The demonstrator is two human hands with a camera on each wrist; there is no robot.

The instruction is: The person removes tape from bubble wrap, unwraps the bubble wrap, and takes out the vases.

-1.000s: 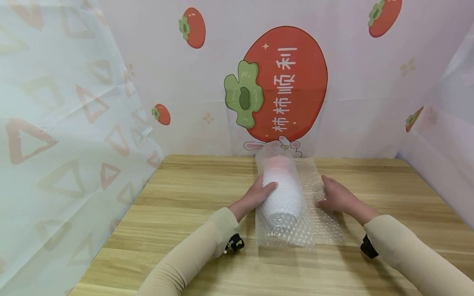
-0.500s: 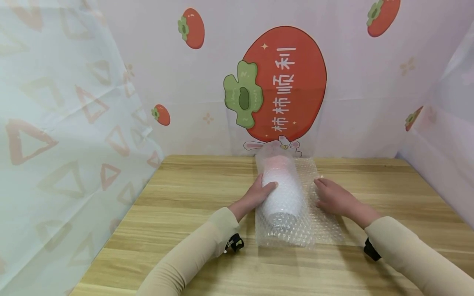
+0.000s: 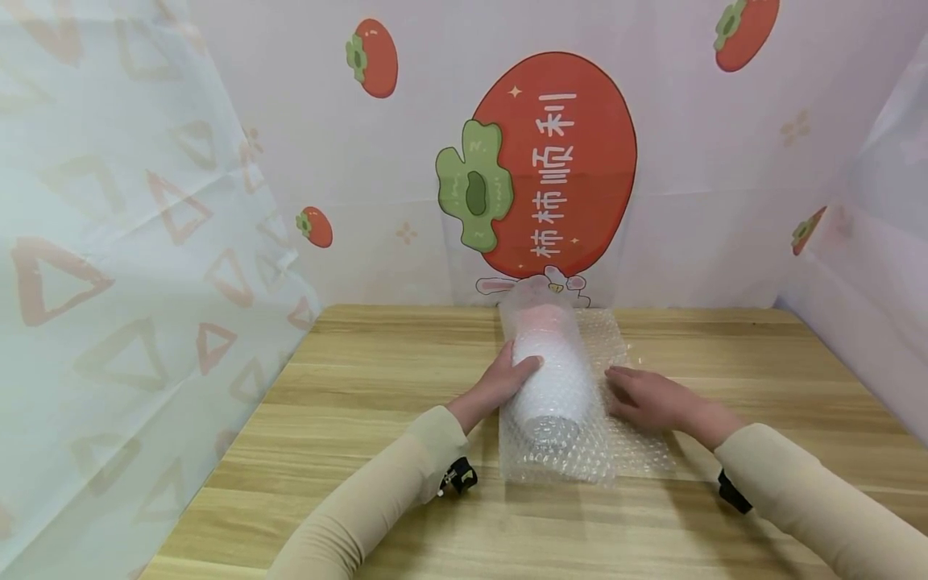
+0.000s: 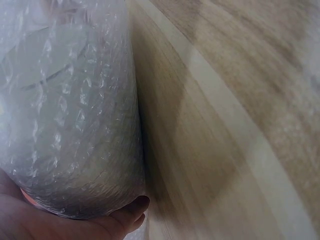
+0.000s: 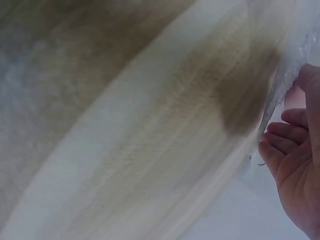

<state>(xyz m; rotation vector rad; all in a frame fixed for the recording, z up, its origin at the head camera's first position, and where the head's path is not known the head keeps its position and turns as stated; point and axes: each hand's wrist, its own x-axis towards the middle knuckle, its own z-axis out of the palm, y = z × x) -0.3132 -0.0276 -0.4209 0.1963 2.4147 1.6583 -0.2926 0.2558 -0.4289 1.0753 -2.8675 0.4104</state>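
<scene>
A white, rounded cylindrical object [image 3: 551,379] with a pinkish far end lies on its side on the table, wrapped in clear bubble wrap [image 3: 544,463]. Its exact kind is blurred by the wrap. My left hand [image 3: 500,383] holds its left side, thumb over the top. In the left wrist view, fingers [image 4: 127,215] curve beneath the wrapped roll. To the right, a loose flap of bubble wrap [image 3: 602,334] spreads on the table. My right hand [image 3: 652,399] touches this flap, fingers extended toward the roll. The right wrist view shows the right fingers [image 5: 287,137] at the wrap's edge.
Underneath is a wood-grain table [image 3: 362,387]. A pale backdrop [image 3: 689,242] printed with red persimmons rises at its far edge, close behind the wrapped object. Another patterned sheet [image 3: 145,282] hangs along the left side. Each wrist carries a black strap-on device [image 3: 458,475].
My right hand has moved left over the loose flap toward the roll, its thumb and fingers drawing closer together. The left hand and the wrapped object have stayed in place.
</scene>
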